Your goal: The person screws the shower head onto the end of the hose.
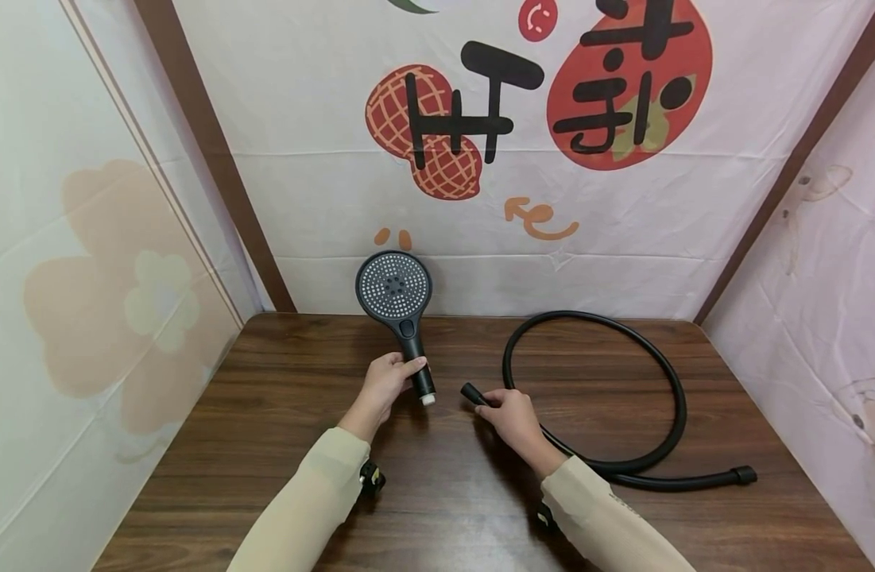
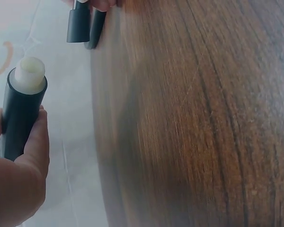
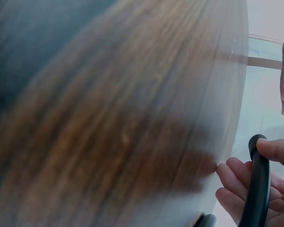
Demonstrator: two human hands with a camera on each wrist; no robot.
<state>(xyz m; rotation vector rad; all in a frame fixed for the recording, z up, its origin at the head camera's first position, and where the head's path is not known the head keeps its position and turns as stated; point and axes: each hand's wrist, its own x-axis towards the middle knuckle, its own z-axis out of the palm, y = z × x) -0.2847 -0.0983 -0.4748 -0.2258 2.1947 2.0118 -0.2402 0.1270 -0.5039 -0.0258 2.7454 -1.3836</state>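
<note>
My left hand (image 1: pixel 385 384) grips the handle of a black shower head (image 1: pixel 394 290), its round spray face turned toward the head camera. A whitish threaded-looking end (image 2: pixel 30 74) sticks out of the handle's bottom in the left wrist view. My right hand (image 1: pixel 514 421) pinches a black shower hose (image 1: pixel 676 397) just behind its end fitting (image 1: pixel 471 393). That fitting points toward the handle's bottom, with a gap between them. In the right wrist view the thumb (image 3: pixel 274 152) lies on the hose near the fitting, other fingers beneath.
The hose's loop lies on the right of the brown wooden table (image 1: pixel 437 492), its other end fitting (image 1: pixel 746 475) near the right edge. A printed cloth backdrop (image 1: pixel 323 199) rises behind the table, with cloth walls at both sides.
</note>
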